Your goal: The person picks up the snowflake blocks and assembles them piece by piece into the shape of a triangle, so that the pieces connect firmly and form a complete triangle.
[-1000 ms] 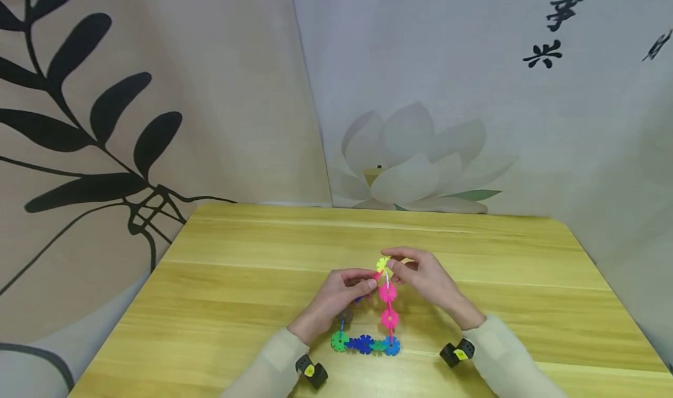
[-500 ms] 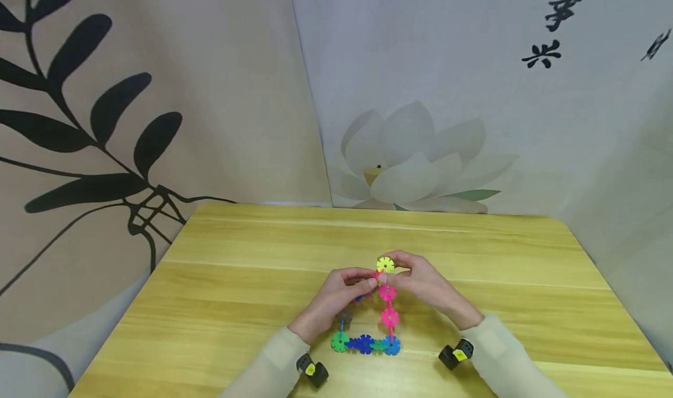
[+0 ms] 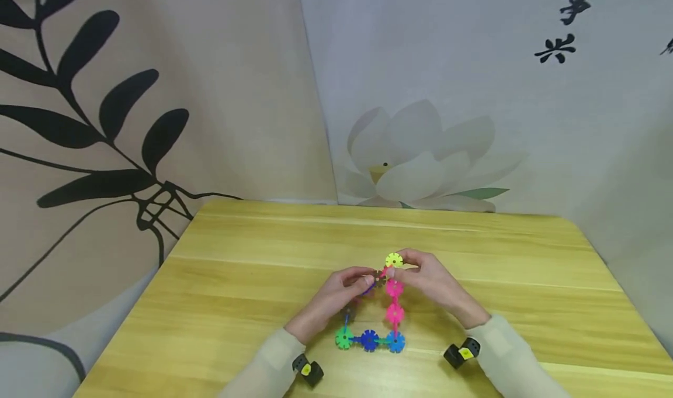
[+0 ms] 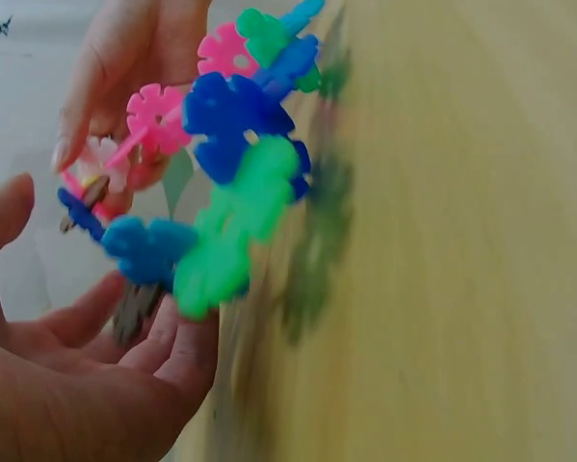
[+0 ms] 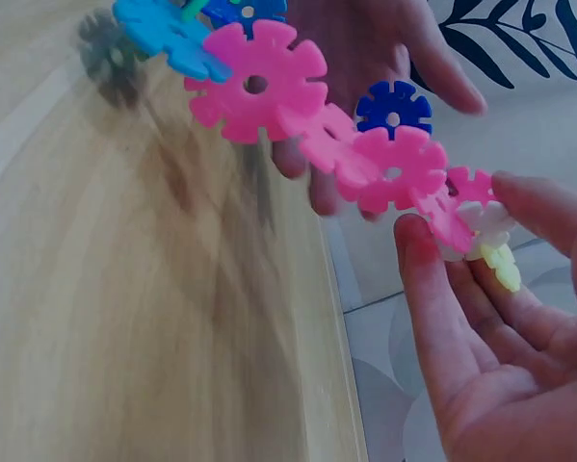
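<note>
A loop of linked plastic snowflake discs stands over the table, with a green disc (image 3: 344, 338), a dark blue disc (image 3: 370, 341) and a light blue disc (image 3: 396, 342) along its near side. Two pink discs (image 3: 395, 312) rise on the right. My right hand (image 3: 433, 278) pinches a pink snowflake disc (image 5: 473, 185) between thumb and fingers; a whitish disc (image 5: 485, 226) and a yellow disc (image 3: 394, 260) are beside it. My left hand (image 3: 339, 296) is at a brown disc (image 3: 377, 279). In the left wrist view its thumb stands apart, and its fingers touch a grey-brown disc (image 4: 134, 313).
The wooden table (image 3: 236, 304) lies under the loop and both forearms. A printed cloth backdrop (image 3: 252, 94) rises behind its far edge. Black wrist cameras (image 3: 309, 370) sit on both sleeves.
The right hand first moved its thumb onto the pink disc below the yellow one, then shifted the top slightly right. The brown disc now shows by my left fingertips. The view turned slightly.
</note>
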Demonstrator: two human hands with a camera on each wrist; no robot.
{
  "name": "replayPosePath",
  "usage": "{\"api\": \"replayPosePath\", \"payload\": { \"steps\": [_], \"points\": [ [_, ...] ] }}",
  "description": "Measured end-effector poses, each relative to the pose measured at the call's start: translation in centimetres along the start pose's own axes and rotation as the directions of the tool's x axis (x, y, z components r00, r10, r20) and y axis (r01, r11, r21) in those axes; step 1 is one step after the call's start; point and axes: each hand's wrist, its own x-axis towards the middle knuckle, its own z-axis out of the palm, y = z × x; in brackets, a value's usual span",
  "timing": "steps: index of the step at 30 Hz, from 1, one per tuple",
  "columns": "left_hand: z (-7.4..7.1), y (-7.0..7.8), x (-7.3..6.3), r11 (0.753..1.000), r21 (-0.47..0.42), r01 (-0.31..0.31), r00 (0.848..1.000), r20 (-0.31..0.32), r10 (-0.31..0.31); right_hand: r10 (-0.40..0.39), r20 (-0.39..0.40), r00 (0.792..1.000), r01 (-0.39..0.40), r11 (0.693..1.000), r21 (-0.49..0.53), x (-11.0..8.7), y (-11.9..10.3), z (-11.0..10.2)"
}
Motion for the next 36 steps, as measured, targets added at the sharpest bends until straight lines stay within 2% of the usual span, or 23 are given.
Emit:
{"api": "replayPosePath", "payload": {
  "steps": [4, 8, 12, 17, 24, 30, 36],
  "points": [
    [-1.0, -0.3, -0.8, 0.999, 0.031, 0.009, 0.999, 0.046, -0.011, 0.013, -0.034, 0.999, -0.013, 1.000, 0.007, -0.3, 0.1, -0.5],
    [-1.8, -0.6, -1.3, 1.000, 0.017, 0.021, 0.993, 0.117, -0.022, 0.035, -0.048, 0.998, -0.035, 0.999, 0.011, -0.5, 0.4, -0.7],
    [-2.0, -0.8, -1.7, 0.998, -0.014, 0.055, 0.983, 0.177, -0.052, 0.055, -0.068, 0.996, -0.055, 0.998, 0.006, -0.7, 0.4, -1.0],
    [-2.1, -0.8, -2.0, 0.997, -0.035, 0.069, 0.976, 0.209, -0.060, 0.088, -0.111, 0.990, -0.091, 0.996, -0.020, -1.0, 0.2, -1.2],
    [-2.1, -0.9, -2.3, 0.997, -0.058, 0.051, 0.978, 0.206, -0.038, 0.103, -0.135, 0.986, -0.108, 0.994, -0.029, -1.3, 0.1, -1.4],
    [-1.9, -0.9, -2.1, 0.995, -0.099, -0.007, 0.989, 0.144, 0.021, 0.103, -0.148, 0.984, -0.105, 0.994, -0.007, -1.3, 0.1, -1.7],
    [-1.5, -1.0, -1.8, 0.989, -0.141, -0.042, 0.994, 0.097, 0.056, 0.108, -0.142, 0.984, -0.106, 0.994, 0.016, -1.4, 0.0, -1.8]
  ]
}}
